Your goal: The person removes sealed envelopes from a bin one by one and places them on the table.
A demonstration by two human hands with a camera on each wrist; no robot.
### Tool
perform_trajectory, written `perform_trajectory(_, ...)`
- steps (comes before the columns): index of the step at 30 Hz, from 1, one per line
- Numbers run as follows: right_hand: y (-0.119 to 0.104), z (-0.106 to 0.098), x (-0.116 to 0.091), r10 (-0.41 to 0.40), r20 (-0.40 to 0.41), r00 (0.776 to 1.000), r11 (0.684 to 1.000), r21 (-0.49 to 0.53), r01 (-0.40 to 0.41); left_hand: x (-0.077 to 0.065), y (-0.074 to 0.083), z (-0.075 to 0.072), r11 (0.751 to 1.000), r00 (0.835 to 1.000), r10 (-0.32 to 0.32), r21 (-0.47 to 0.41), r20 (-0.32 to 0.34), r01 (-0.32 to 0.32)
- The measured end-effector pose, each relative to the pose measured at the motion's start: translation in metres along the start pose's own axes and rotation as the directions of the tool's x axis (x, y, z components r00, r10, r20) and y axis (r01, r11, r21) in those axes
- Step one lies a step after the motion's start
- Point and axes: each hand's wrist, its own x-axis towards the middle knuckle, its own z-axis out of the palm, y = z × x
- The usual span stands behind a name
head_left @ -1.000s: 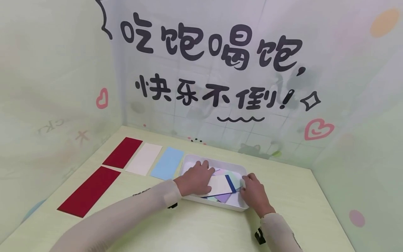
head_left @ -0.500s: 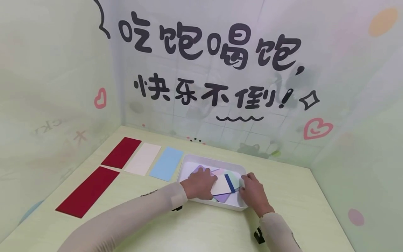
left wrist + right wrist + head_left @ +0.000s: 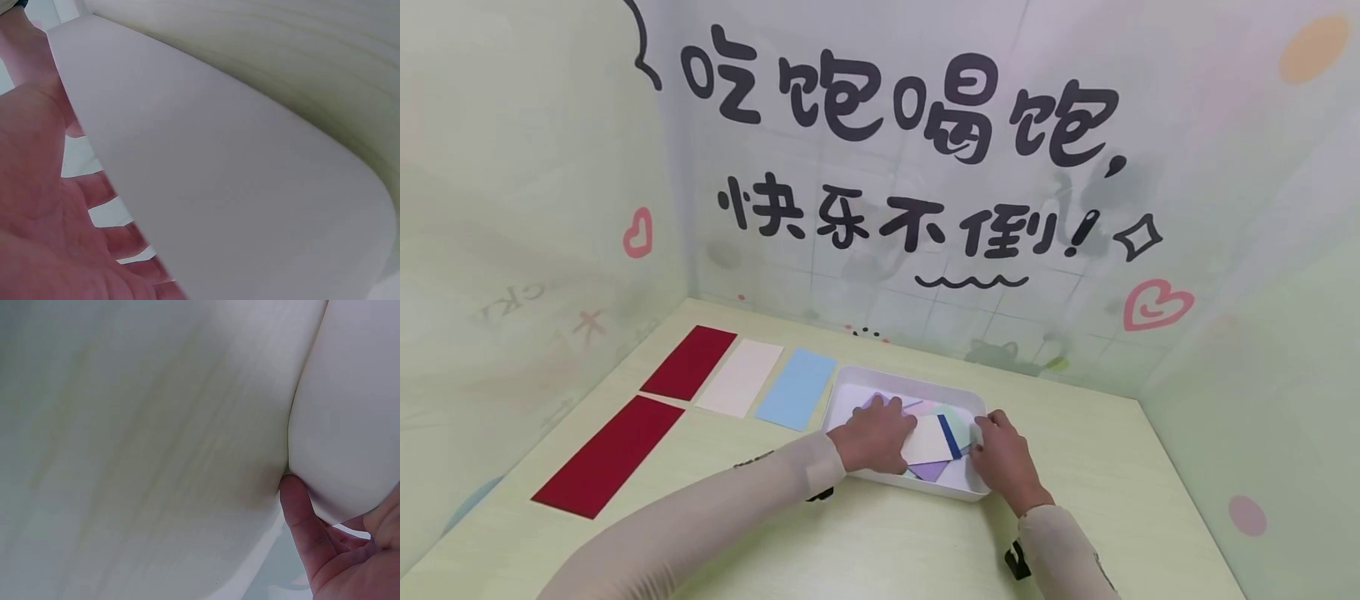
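Note:
A shallow white tray [image 3: 917, 489] holds several loose paper cards, lilac, mint and pink among them. On top lies a white card [image 3: 925, 442] with a dark blue band [image 3: 950, 436] near its right end. My left hand [image 3: 877, 435] reaches over the tray's near wall, fingers spread on the cards and covering the white card's left part. In the left wrist view, the fingers [image 3: 122, 242] show behind the tray wall. My right hand [image 3: 1009, 462] grips the tray's right end; its thumb [image 3: 295, 503] presses the outside near the base in the right wrist view.
Left of the tray lie a light blue card [image 3: 797, 389], a pale pink card [image 3: 742, 377] and a dark red card [image 3: 689, 363] in a row. Nearer the front is a second, longer dark red card [image 3: 610, 456]. Printed curtains [image 3: 880, 167] enclose the table.
My left hand has moved slightly right across the cards, uncovering a lilac card at the tray's left and covering more of the white card. My right hand has stayed on the tray's end.

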Motion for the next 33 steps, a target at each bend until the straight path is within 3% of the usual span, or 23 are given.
perform_trajectory(16, 0.000, -0.001, -0.001, -0.026, -0.025, 0.999, 1.000, -0.001, 0.026, -0.001, -0.003, -0.011, 1.000, 0.999, 0.023, -0.019, -0.049, -0.024)
perform_trajectory(25, 0.000, -0.003, -0.002, -0.055, -0.045, 0.997, 0.998, 0.005, 0.055, -0.005, -0.007, -0.024, 1.000, 0.996, -0.014, -0.007, -0.091, 0.013)
perform_trajectory(33, -0.001, -0.003, -0.003, -0.062, -0.047, 0.997, 0.998, 0.008, 0.063, -0.018, -0.015, -0.037, 0.999, 0.992, -0.049, -0.009, -0.118, 0.048)
